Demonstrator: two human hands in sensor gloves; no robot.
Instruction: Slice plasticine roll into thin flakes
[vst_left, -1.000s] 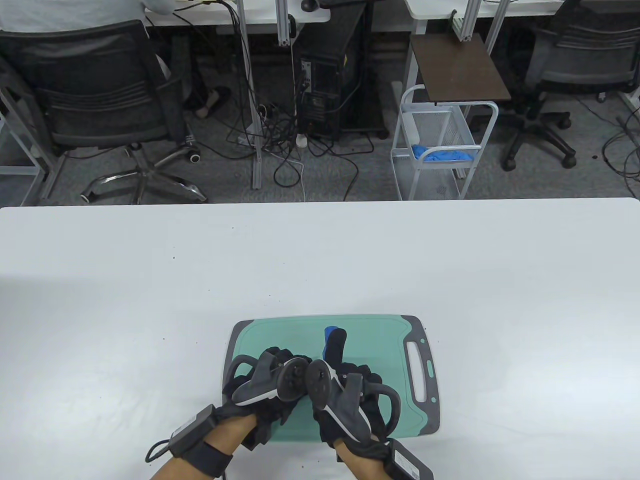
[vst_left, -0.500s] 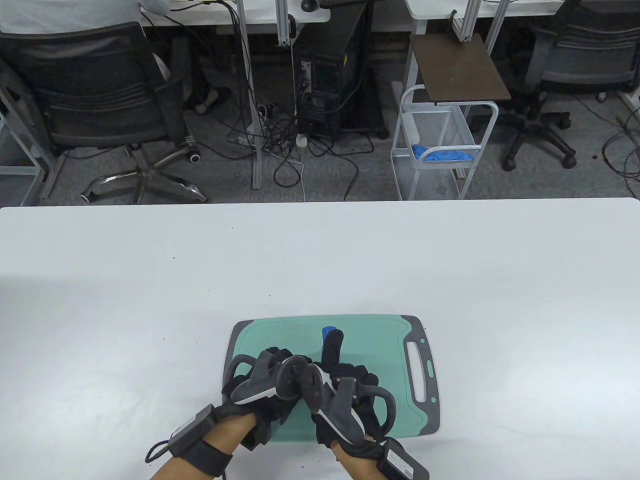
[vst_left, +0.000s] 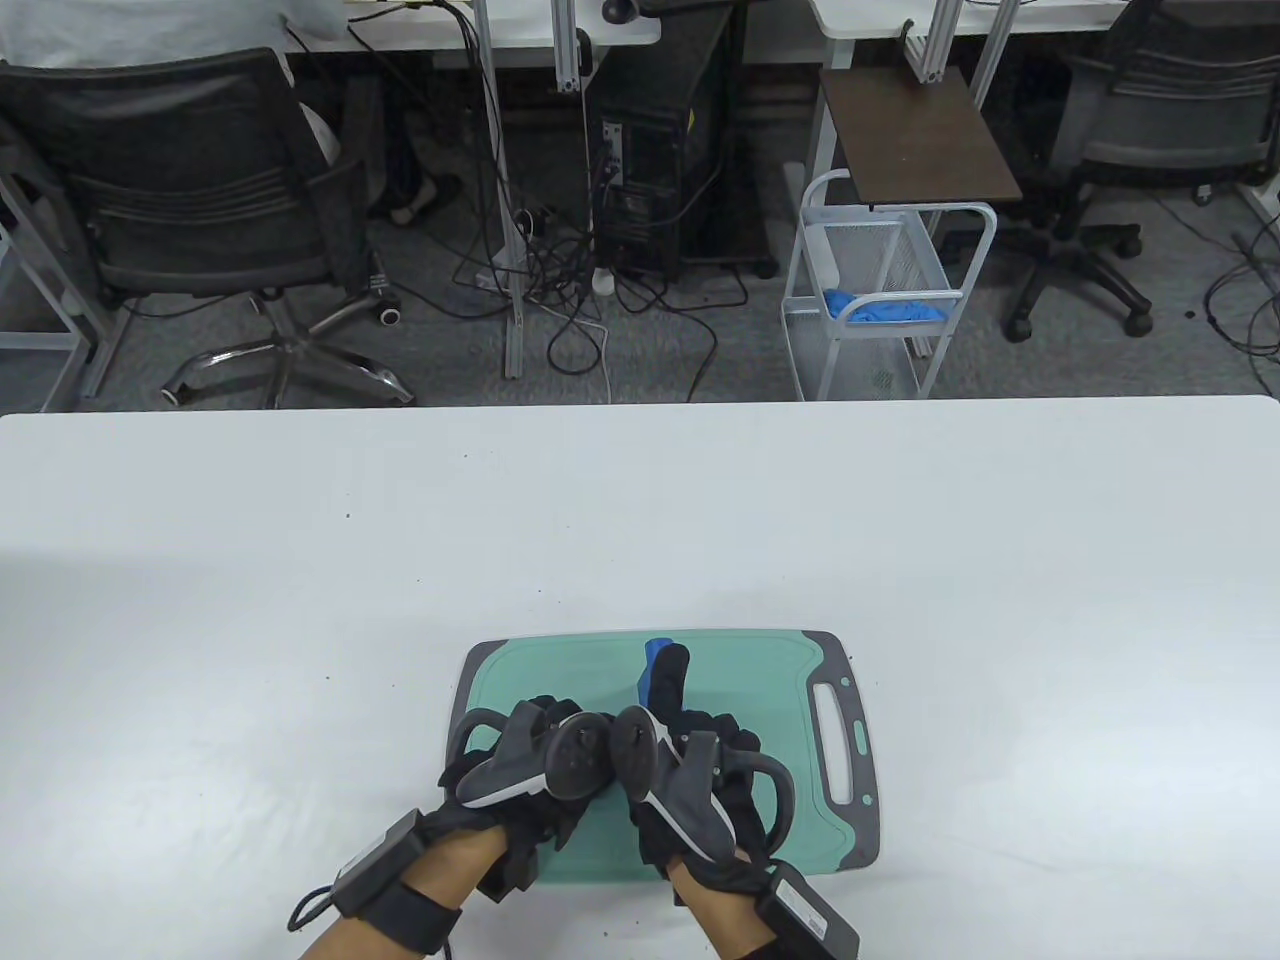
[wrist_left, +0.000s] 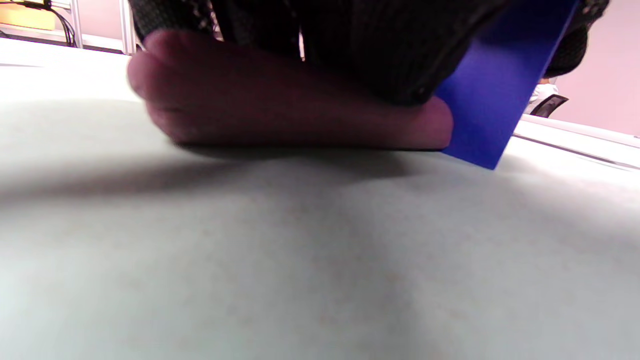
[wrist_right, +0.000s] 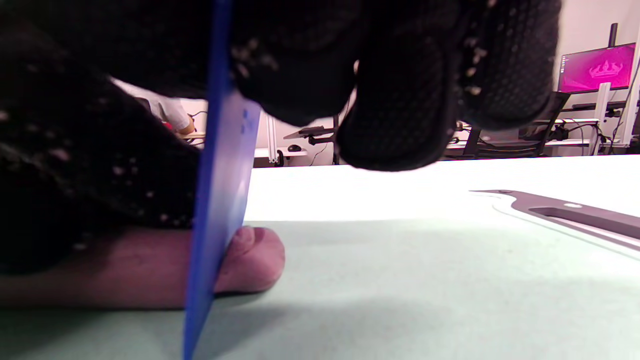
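A pink plasticine roll (wrist_left: 280, 107) lies on the green cutting board (vst_left: 740, 680). My left hand (vst_left: 540, 745) presses down on the roll from above; its fingers (wrist_left: 350, 45) cover the roll's top. My right hand (vst_left: 690, 740) grips a blue plastic blade (wrist_right: 220, 200), also seen in the table view (vst_left: 655, 675) and the left wrist view (wrist_left: 495, 95). The blade stands nearly upright and cuts into the roll near its right end (wrist_right: 250, 260), its lower edge at the board. In the table view the roll is hidden under the hands.
The board's grey handle end with a slot (vst_left: 835, 740) is to the right of my hands. The white table (vst_left: 300, 560) stretches around the board. Chairs, cables and a wire cart (vst_left: 880, 300) stand on the floor beyond the far edge.
My right hand has shifted slightly forward and left, with the blade tip now a bit farther up the board. My left hand stays on the roll.
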